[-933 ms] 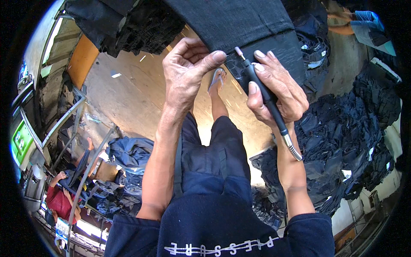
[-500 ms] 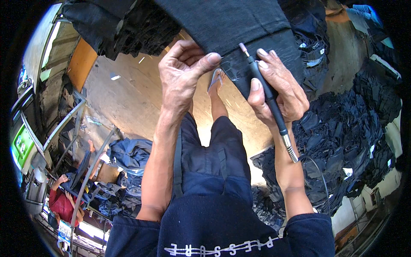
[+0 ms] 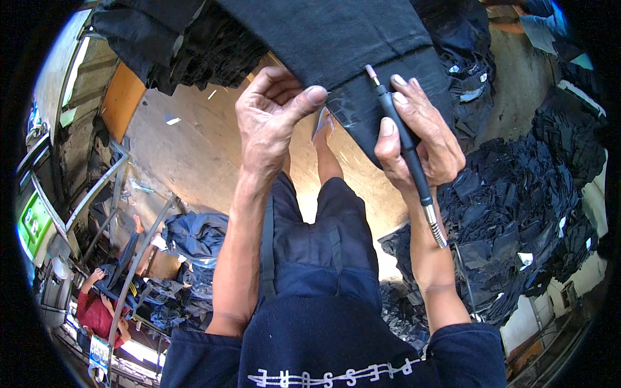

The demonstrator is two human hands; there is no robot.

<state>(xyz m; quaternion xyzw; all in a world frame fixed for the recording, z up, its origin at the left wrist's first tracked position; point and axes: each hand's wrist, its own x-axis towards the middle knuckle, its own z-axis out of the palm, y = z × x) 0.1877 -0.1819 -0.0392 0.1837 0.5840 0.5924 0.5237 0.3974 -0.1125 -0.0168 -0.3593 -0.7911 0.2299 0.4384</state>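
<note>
A dark denim trouser leg (image 3: 323, 39) with a cross seam and pale scuffed creases stretches across the top middle. At its left edge is my left hand (image 3: 268, 119), fingers curled against the cloth and thumb laid along the edge; the fingertips are partly hidden. My right hand (image 3: 430, 139) grips a black pen-style rotary grinder (image 3: 409, 145) between thumb and fingers. Its small pinkish stone tip (image 3: 370, 70) points up and away, at the cloth by the seam. A metal spring collar and a thin cable trail from the tool's rear by my right forearm.
Black garments (image 3: 187, 52) are stacked at the upper left. A large heap of dark cloth (image 3: 517, 207) fills the right side. Metal rails (image 3: 139, 252) stand at left, near a person in red (image 3: 97, 317) and more dark clothing (image 3: 197, 233). A pale floor (image 3: 187, 142) lies below.
My left hand has shifted slightly left and down along with the cloth edge. The grinder tip sits a touch further right, and its rear end has swung a little left.
</note>
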